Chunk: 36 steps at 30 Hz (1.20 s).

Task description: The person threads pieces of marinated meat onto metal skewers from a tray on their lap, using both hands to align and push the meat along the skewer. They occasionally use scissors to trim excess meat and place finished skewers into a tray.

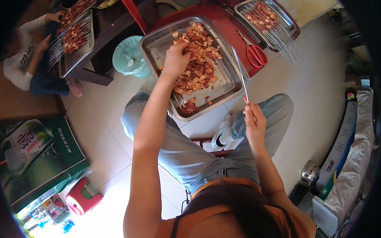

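My left hand (176, 60) reaches into a pile of diced raw meat (197, 76) in a large stainless steel tray (228, 89). Its fingers are curled among the pieces, and whether one is pinched between them is hidden. To the right of the tray, my right hand (255, 120) grips a thin metal skewer (241, 73) near its lower end, the other end pointing up and away. No meat shows on that skewer. A small separate clump of meat (189, 106) lies at the tray's near corner.
Red-handled scissors (256, 54) lie on the red stool (228, 31) beside the tray. Another tray (276, 9) holds loaded skewers (262, 19). A lined bin (131, 56) stands at left. Beyond it, another person (21, 62) handles meat beside a tray of skewers (74, 39).
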{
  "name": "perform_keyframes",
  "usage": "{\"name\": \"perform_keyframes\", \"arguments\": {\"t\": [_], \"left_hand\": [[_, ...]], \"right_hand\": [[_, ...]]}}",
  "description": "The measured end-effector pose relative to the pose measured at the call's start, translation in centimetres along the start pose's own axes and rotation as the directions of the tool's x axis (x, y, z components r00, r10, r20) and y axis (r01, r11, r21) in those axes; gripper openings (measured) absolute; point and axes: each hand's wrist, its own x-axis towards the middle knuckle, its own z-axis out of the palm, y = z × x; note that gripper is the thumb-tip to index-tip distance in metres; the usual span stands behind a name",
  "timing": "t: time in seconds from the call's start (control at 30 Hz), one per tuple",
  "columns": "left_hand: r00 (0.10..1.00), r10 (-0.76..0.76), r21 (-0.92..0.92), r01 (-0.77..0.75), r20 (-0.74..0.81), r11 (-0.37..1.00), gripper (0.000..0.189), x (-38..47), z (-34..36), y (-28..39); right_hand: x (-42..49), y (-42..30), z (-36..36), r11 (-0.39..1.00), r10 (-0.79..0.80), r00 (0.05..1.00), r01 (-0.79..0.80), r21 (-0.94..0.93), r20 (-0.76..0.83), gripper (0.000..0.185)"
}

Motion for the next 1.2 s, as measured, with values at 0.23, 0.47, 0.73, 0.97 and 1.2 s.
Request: {"name": "perform_keyframes", "arguments": {"t": [0.23,0.47,0.73,0.97,1.2], "left_hand": [[0.976,-0.215,-0.801,0.151,0.029,0.58,0.022,-2.6,-2.2,3.1],[0.983,-0.183,-0.877,0.077,-0.013,0.475,0.02,-3.2,-2.8,3.2],[0.98,-0.2,-0.905,0.068,-0.019,0.419,0.022,-3.7,-2.3,3.7],[0.981,-0.182,-0.922,0.005,-0.071,0.386,0.023,-3.9,-1.9,3.8],[0.986,-0.162,-0.913,0.041,-0.027,0.405,0.027,-4.3,-1.5,4.2]], "right_hand": [[1.8,-1.6,2.8,0.996,-0.091,0.993,0.09,0.009,0.079,0.026],[2.2,-2.2,5.1,0.978,-0.205,0.972,0.208,-0.013,0.114,0.018],[1.7,-1.3,5.3,0.995,-0.104,0.991,0.104,0.008,0.08,0.018],[1.4,-1.9,5.4,0.998,-0.011,0.996,0.006,0.055,0.085,0.018],[1.3,-1.7,5.3,0.998,0.004,0.997,-0.01,0.068,0.081,0.018]]}}
